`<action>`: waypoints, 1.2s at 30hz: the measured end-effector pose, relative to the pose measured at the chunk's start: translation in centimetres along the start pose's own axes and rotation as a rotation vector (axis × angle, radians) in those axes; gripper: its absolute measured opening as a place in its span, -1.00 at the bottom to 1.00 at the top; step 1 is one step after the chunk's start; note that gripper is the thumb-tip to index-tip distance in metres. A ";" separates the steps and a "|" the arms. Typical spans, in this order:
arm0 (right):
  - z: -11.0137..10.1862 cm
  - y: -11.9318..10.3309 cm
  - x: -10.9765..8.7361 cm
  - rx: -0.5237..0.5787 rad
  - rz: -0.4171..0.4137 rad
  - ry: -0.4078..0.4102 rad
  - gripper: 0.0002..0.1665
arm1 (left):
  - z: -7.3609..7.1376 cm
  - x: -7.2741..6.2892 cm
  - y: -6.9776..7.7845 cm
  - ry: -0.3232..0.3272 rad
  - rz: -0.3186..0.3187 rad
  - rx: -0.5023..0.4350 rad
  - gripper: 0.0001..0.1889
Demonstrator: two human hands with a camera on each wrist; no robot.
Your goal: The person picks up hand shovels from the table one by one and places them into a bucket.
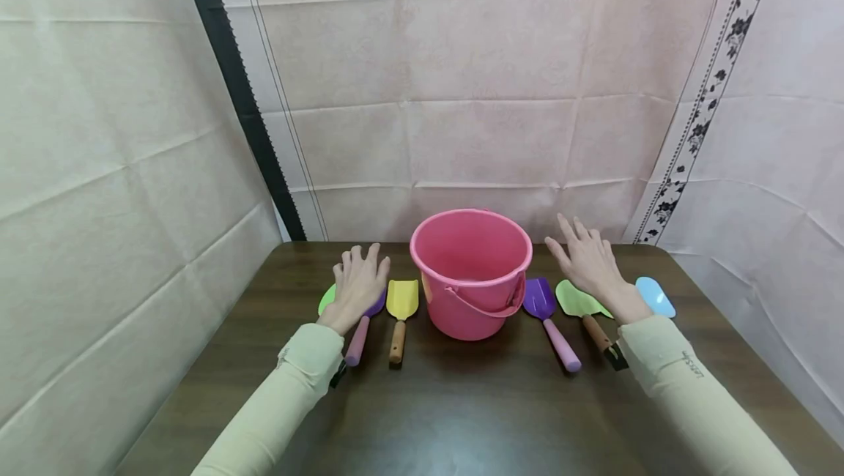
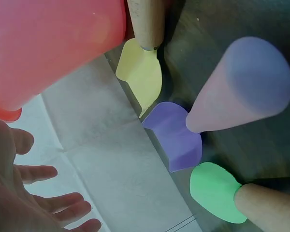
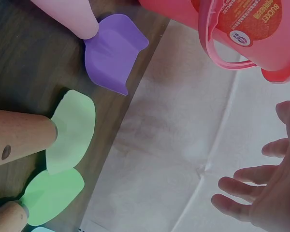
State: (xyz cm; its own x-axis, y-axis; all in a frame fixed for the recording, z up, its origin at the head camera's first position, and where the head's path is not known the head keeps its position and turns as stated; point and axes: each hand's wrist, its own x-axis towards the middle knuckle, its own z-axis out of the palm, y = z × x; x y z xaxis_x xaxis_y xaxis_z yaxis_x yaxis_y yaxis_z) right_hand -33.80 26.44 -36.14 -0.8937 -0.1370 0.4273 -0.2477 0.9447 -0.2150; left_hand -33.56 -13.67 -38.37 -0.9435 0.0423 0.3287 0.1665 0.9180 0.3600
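Observation:
A pink bucket (image 1: 468, 315) stands upright on the table, its handle hanging down at the front right. Left of it, my left hand (image 1: 359, 284) is held above the toy shovels with fingers spread, holding nothing. Near that hand are a yellow shovel (image 1: 402, 300), a purple shovel (image 2: 176, 137) with a pink handle and a green shovel (image 2: 215, 191). On the other side my right hand (image 1: 591, 265) is raised, fingers apart and holding nothing. Around it lie another purple shovel (image 1: 539, 300), a pale green shovel (image 3: 72, 130), a brighter green one (image 3: 55, 195) and a light blue one (image 1: 655, 296).
The dark wooden table (image 1: 455, 417) ends at a pale cloth backdrop (image 1: 488, 132) behind the bucket. More cloth hangs along the left and right sides. Shovel handles point toward the near side of the table.

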 end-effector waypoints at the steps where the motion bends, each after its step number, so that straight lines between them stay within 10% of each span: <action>1: 0.0 0.0 0.0 0.000 0.000 -0.002 -0.22 | 0.0 0.0 0.0 0.002 0.002 0.003 -0.45; 17: -0.7 0.3 -0.3 0.025 0.017 0.025 -0.23 | -1.8 3.4 4.2 0.071 0.112 -0.071 -0.67; 27: -1.3 0.9 -0.5 -0.020 0.004 0.024 -0.38 | -1.5 5.5 7.2 -0.017 0.035 -0.115 -0.67; 36: -0.2 1.1 -1.9 -0.029 0.011 -0.140 -0.49 | -0.7 5.7 8.0 -0.043 0.024 -0.059 -0.73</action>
State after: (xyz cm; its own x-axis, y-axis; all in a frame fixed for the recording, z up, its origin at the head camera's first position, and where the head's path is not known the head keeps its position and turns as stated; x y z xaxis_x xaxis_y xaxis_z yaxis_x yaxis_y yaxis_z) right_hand -32.34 27.74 -37.03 -0.9404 -0.1648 0.2975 -0.2281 0.9544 -0.1924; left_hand -37.39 -6.33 -33.00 -0.9502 0.0817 0.3007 0.2043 0.8919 0.4034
